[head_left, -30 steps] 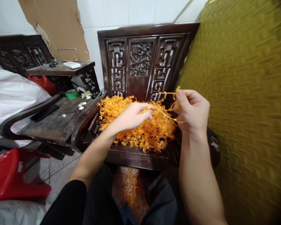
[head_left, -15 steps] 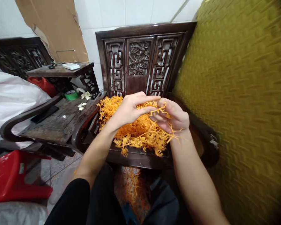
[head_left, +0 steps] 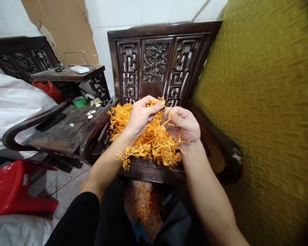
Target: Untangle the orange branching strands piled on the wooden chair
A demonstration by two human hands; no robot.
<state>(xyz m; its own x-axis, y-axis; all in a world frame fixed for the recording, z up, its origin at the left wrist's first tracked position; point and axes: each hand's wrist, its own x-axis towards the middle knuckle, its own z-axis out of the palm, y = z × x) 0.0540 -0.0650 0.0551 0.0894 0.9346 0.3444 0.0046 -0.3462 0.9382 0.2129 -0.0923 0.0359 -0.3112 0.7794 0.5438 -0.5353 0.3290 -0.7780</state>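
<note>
A heap of orange branching sprigs (head_left: pixel 123 119) lies on the seat of a dark carved wooden chair (head_left: pixel 154 65). My left hand (head_left: pixel 141 116) pinches the top of one orange sprig (head_left: pixel 143 145), whose long stem trails down and left over my forearm. My right hand (head_left: pixel 183 124) grips the same tangle from the right, fingers curled around thin orange stems. Both hands hover close together just above the heap.
A dark side table (head_left: pixel 64 130) at left carries small white flowers (head_left: pixel 90 114), a green tape roll (head_left: pixel 79 101) and a white remote (head_left: pixel 79 69). A red plastic stool (head_left: pixel 12 188) stands lower left. Olive padded upholstery (head_left: pixel 267 112) fills the right. More orange sprigs (head_left: pixel 141 205) lie on the floor.
My right hand moved left and down from holding a sprig up at the right; both hands came together over the heap, and a long sprig now hangs toward my left forearm.
</note>
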